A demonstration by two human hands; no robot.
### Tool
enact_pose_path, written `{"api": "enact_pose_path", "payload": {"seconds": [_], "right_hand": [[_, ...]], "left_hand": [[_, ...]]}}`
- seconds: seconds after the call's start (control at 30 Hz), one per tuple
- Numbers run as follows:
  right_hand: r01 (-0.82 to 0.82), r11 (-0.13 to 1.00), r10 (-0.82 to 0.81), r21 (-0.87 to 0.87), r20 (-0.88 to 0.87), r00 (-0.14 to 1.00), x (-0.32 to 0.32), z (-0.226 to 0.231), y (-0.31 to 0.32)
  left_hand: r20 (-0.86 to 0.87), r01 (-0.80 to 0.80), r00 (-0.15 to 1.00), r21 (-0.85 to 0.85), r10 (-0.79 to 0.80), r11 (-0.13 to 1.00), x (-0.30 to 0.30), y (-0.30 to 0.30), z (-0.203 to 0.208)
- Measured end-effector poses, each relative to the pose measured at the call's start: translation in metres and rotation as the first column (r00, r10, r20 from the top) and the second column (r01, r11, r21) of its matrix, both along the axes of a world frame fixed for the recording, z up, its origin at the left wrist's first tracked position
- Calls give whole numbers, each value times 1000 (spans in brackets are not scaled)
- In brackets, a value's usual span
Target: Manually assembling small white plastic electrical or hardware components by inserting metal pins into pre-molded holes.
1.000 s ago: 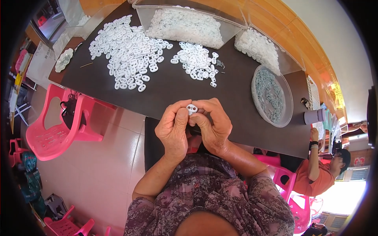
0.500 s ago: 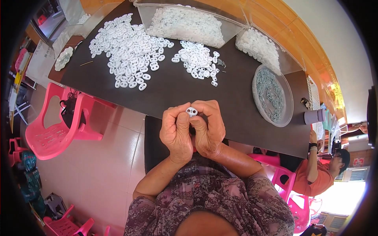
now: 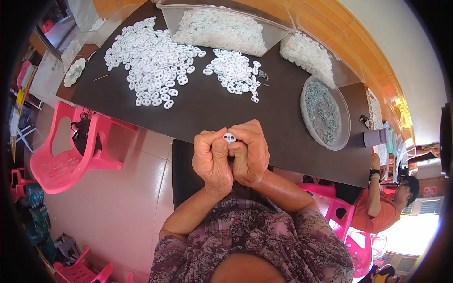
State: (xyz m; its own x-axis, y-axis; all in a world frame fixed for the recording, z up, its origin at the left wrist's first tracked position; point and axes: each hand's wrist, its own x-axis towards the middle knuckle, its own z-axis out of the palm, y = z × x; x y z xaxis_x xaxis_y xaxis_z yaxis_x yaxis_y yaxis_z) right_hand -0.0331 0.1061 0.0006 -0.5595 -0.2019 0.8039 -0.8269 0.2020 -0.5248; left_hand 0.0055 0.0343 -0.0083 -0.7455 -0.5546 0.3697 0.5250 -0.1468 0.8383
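Between my two hands, just in front of the table's near edge, is a small white two-hole plastic piece. My left hand pinches its left side with thumb and forefinger. On its right side, the thumb and forefinger of my right hand press in the same way. Beyond them on the dark table lies a small heap of white two-hole pieces. A larger pile of similar pieces spreads to the left. A few tiny grey parts lie beside the small heap.
A clear bin of white parts stands at the back, another bin to its right. A round clear tub holds grey-green small parts. A grey cup sits far right. Pink chairs flank the table; a person sits at right.
Both hands keep their pinch on the white piece, which sits slightly lower in the picture and looks a little turned. The piles and bins have shifted only slightly with the view.
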Motion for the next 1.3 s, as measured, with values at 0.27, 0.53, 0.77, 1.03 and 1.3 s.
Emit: {"api": "enact_pose_path", "payload": {"seconds": [0.27,0.53,0.77,1.03,1.3], "right_hand": [[-9,1000,9,23,-2,1000,-4,5,0],[238,970,-241,42,88,967,-67,62,33],[402,911,-369,87,-261,892,-186,130,34],[553,764,-407,333,-416,813,-269,121,15],[505,792,-314,343,-479,819,-240,116,23]], "left_hand": [[6,-23,1000,-59,24,998,-3,-4,-1],[292,16,951,-375,102,927,-49,-58,10],[-16,-130,977,-838,214,530,-91,-71,13],[-33,-60,993,-968,115,243,-115,-47,-1],[-23,-39,996,-982,85,184,-105,-43,7]]}}
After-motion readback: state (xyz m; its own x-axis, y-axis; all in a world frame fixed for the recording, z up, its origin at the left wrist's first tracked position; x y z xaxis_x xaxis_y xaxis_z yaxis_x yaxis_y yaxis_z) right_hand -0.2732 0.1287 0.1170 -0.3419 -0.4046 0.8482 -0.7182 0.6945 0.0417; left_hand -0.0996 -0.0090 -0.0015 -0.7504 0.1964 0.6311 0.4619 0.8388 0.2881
